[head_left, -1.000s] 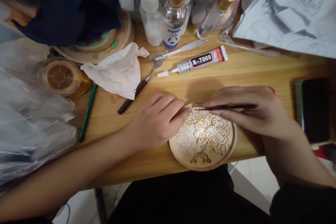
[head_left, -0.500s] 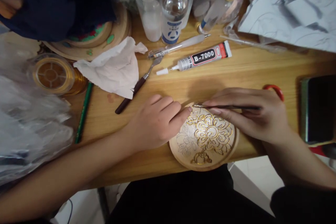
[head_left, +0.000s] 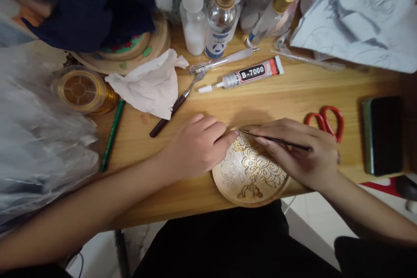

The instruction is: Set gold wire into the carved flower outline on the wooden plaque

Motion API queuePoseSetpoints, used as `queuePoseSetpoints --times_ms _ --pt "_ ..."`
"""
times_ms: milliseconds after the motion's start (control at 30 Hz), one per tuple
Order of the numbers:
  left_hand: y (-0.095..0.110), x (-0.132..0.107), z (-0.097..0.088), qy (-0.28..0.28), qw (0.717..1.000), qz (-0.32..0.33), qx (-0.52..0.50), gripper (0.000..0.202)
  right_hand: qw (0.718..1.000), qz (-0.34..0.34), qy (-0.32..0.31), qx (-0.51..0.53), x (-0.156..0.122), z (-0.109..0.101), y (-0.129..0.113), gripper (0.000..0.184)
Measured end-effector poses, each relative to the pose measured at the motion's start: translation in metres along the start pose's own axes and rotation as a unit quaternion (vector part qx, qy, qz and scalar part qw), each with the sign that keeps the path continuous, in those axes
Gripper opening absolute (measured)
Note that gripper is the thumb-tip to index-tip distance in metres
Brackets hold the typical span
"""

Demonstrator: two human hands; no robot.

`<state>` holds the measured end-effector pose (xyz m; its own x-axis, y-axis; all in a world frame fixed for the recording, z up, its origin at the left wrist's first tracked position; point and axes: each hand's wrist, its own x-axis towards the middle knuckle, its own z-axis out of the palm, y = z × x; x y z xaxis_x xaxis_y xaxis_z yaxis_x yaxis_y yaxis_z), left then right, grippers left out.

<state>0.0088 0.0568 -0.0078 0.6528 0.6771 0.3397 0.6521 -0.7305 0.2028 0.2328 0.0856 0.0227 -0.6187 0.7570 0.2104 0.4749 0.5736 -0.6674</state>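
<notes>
A round wooden disc (head_left: 249, 173) with a flower pattern outlined in gold wire lies at the table's front edge. My left hand (head_left: 195, 145) rests on its upper left rim, fingers curled, a fingertip pressing at the wire. My right hand (head_left: 298, 152) lies over the disc's right side and pinches thin dark tweezers (head_left: 276, 140), whose tip meets the left fingertip at the disc's top edge.
A B-7000 glue tube (head_left: 247, 74), a white pen (head_left: 224, 61), a dark-handled tool (head_left: 177, 104), a crumpled tissue (head_left: 151, 84), a gold wire spool (head_left: 83, 91), a green pencil (head_left: 112, 134), several bottles (head_left: 221, 17), red scissors (head_left: 325, 119), a phone (head_left: 382, 134) and sketch paper (head_left: 358, 13) crowd the wooden table (head_left: 293, 91).
My right hand has pulled back and down over the disc, tilting the tweezers, and it uncovers the red scissors. My left hand stays put on the rim.
</notes>
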Motion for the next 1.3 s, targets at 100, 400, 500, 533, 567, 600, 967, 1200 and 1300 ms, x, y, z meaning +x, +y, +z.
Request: queuePoseSetpoints --times_ms 100,400,500,533,567,600,967,1200,1300 --pt "0.000 0.000 0.001 0.001 1.000 -0.004 -0.003 0.020 0.999 -0.010 0.028 -0.019 -0.003 0.004 -0.001 0.020" --pt "-0.003 0.000 0.001 0.015 1.000 -0.004 -0.027 0.022 0.998 0.008 0.054 -0.033 -0.005 0.009 -0.004 0.016" --pt "-0.003 0.000 0.001 0.020 0.999 -0.004 -0.029 0.022 0.997 0.014 0.063 -0.044 -0.006 0.011 -0.005 0.015" --pt "-0.002 0.000 0.001 0.021 0.999 -0.004 -0.029 0.022 0.997 0.012 0.066 -0.048 -0.007 0.012 -0.005 0.015" --pt "-0.002 0.000 0.001 0.022 0.999 -0.005 -0.030 0.022 0.996 0.009 0.070 -0.053 -0.007 0.012 -0.005 0.015" --pt "-0.002 -0.001 0.001 0.020 0.999 -0.006 -0.031 0.022 0.996 0.006 0.072 -0.055 -0.007 0.013 -0.006 0.016" --pt "-0.001 -0.001 0.002 0.042 0.999 0.007 0.002 0.018 0.997 0.000 0.065 -0.041 -0.010 0.012 -0.005 0.018" --pt "0.000 -0.001 0.001 0.036 0.999 0.011 0.024 0.016 0.997 0.007 0.065 -0.033 -0.010 0.008 -0.003 0.021" --pt "0.000 -0.001 0.001 0.039 0.999 0.015 0.021 0.015 0.997 0.012 0.066 -0.024 -0.010 0.009 -0.004 0.021"
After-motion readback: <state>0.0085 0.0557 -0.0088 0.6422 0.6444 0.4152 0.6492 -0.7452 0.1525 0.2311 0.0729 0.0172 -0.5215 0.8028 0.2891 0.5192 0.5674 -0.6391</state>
